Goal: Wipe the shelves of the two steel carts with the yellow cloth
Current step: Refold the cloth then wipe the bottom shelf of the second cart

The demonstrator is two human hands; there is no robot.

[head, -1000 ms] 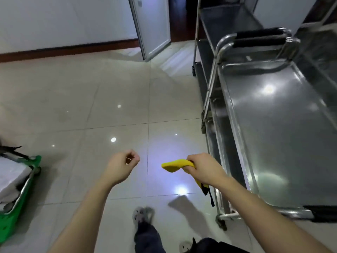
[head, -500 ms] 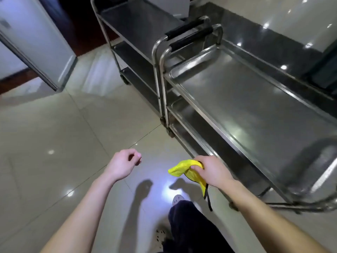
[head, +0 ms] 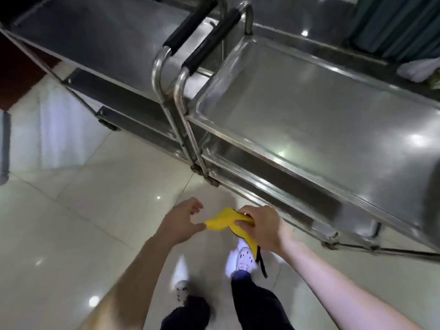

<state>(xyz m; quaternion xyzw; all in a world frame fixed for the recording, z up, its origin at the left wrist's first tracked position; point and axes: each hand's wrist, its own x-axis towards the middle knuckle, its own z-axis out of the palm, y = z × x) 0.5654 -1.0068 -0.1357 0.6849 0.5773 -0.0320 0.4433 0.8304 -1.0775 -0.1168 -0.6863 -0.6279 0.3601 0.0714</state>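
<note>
My right hand (head: 260,228) grips the yellow cloth (head: 223,221), which is bunched up, with a black strap hanging below it. My left hand (head: 182,222) is close beside it, fingers apart, and its thumb touches the cloth's left tip. Both hands hover over the floor, just in front of the near steel cart (head: 328,129), whose top shelf is bare and shiny. Its lower shelves show under the rim. The second steel cart (head: 100,36) stands end to end with it at the upper left, their black-padded handles side by side.
Glossy pale floor tiles (head: 71,210) spread to the left and below. My feet in white shoes (head: 242,260) stand under the hands. Dark green fabric (head: 392,25) and a white bundle (head: 416,70) lie behind the near cart at the upper right.
The view has swung right and closer to the carts. My left hand moved in toward the cloth and now touches its tip. My right hand kept its grip.
</note>
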